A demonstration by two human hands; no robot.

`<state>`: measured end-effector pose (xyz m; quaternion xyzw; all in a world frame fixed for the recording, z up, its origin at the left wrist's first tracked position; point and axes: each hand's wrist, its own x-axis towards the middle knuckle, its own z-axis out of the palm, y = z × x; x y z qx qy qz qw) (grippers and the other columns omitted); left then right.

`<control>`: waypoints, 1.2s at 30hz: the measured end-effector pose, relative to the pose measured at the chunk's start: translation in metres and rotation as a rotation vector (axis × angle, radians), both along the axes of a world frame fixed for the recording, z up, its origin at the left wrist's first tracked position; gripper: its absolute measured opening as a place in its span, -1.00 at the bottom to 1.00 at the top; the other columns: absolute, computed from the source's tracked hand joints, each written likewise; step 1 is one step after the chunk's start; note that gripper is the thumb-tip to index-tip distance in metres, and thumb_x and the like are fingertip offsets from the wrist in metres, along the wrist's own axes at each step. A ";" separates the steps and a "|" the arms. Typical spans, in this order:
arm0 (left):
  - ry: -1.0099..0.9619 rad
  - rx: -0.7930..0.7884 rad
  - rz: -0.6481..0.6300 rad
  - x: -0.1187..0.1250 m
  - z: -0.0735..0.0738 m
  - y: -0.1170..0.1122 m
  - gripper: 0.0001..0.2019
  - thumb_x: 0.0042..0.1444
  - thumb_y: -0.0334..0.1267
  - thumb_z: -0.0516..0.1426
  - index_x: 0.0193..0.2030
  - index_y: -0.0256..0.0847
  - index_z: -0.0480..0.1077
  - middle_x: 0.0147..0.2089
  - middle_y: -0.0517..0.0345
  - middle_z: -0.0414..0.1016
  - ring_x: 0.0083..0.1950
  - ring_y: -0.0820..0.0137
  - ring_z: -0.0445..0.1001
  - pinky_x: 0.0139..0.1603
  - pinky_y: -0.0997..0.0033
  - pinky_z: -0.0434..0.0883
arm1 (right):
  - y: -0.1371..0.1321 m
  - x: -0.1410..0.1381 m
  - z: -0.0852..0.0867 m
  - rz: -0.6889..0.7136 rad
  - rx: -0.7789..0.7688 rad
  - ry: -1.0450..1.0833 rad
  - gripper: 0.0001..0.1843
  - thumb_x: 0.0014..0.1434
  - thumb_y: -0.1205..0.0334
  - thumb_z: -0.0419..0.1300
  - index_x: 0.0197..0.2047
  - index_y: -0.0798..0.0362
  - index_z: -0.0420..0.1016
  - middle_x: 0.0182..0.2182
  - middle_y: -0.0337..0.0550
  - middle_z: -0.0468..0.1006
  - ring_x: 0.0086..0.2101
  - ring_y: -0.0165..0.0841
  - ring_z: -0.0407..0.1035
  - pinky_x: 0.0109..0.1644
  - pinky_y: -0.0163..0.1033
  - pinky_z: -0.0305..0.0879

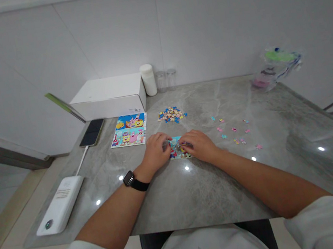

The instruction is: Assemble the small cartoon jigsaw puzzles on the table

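A small, partly joined jigsaw puzzle [176, 150] with a colourful cartoon picture lies flat on the table in front of me. My left hand [157, 151], with a black watch on its wrist, rests at the puzzle's left edge; its index finger and thumb are apart. Over the right part of the puzzle, my right hand [199, 144] has its fingertips drawn together in a pinch. Whatever is between them is too small to make out. Both hands cover parts of the picture. Loose puzzle pieces [234, 129] are scattered to the right.
Behind the puzzle is a heap of pieces [171, 115]. A printed picture sheet [129, 131] lies left of it. Farther left are a phone [92, 133] and a cabled white power bank [61, 205]. A white box [110, 96], white bottle [148, 80], glasses [167, 80] and plastic bag [275, 67] stand behind.
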<state>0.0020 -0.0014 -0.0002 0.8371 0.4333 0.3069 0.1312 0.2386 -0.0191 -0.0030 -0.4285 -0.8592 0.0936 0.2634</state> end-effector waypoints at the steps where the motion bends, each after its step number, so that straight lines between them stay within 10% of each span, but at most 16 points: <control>1: 0.031 -0.009 -0.006 -0.001 -0.001 0.000 -0.78 0.18 -0.43 0.16 -0.08 -0.13 0.52 -0.02 0.05 0.59 0.08 0.17 0.51 0.19 0.06 0.38 | 0.000 -0.001 0.000 -0.003 -0.012 -0.030 -0.89 0.34 0.31 0.32 -0.08 -0.03 0.64 -0.13 -0.09 0.70 -0.10 -0.20 0.47 0.05 -0.11 0.27; 36: 0.180 -0.013 -0.092 -0.002 -0.008 0.001 -0.75 0.26 -0.33 0.19 -0.06 0.02 0.67 0.01 0.07 0.62 0.08 0.17 0.52 0.25 -0.04 0.35 | -0.009 -0.006 -0.001 -0.052 0.037 -0.141 -0.74 0.28 0.40 0.28 -0.08 -0.07 0.74 -0.05 -0.05 0.63 -0.08 -0.16 0.43 0.02 -0.05 0.30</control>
